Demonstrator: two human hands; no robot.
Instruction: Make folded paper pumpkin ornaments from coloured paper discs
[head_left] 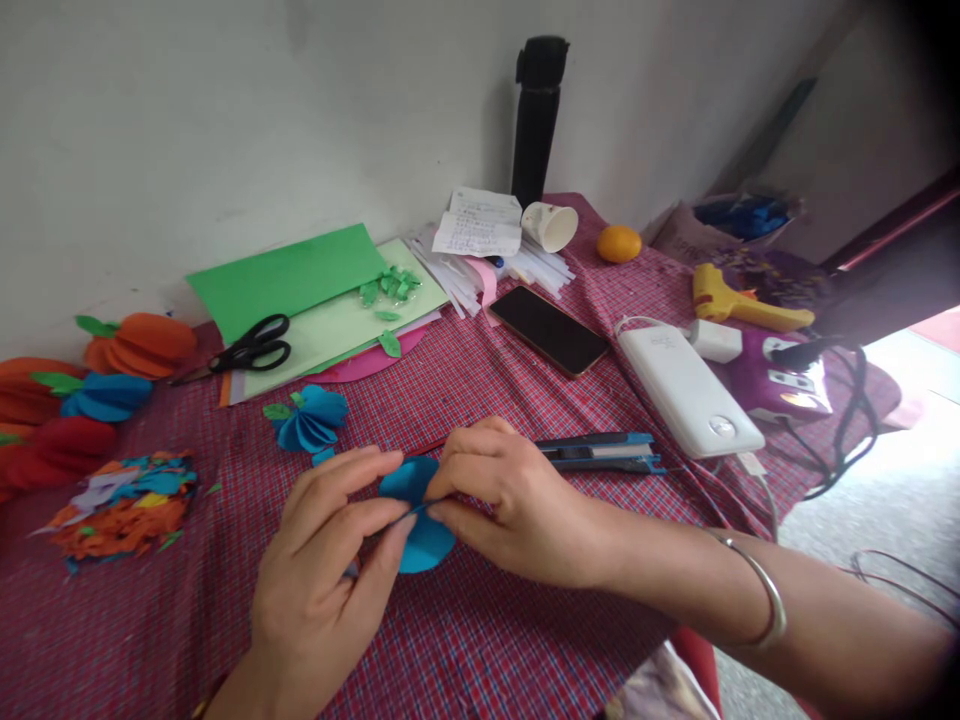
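Note:
Both my hands meet over blue paper circles (420, 520) just above the red checked tablecloth (480, 640). My left hand (322, 580) pinches the folded blue paper from the left with thumb and fingers closed. My right hand (510, 505), a metal bangle on its wrist, pinches the same paper from the right. A finished blue paper fruit with a green leaf (311, 418) lies just behind my left hand. A blue stapler (600, 452) lies just behind my right hand.
Black scissors (251, 348) rest on green paper sheets (300, 275). Orange, blue and red paper fruits (90, 390) and a heap of paper scraps (120, 510) sit at left. A phone (549, 328), white power bank (686, 390), yellow glue gun (739, 300), an orange (619, 243), a tipped paper cup (551, 225) and a black flask (536, 115) lie behind.

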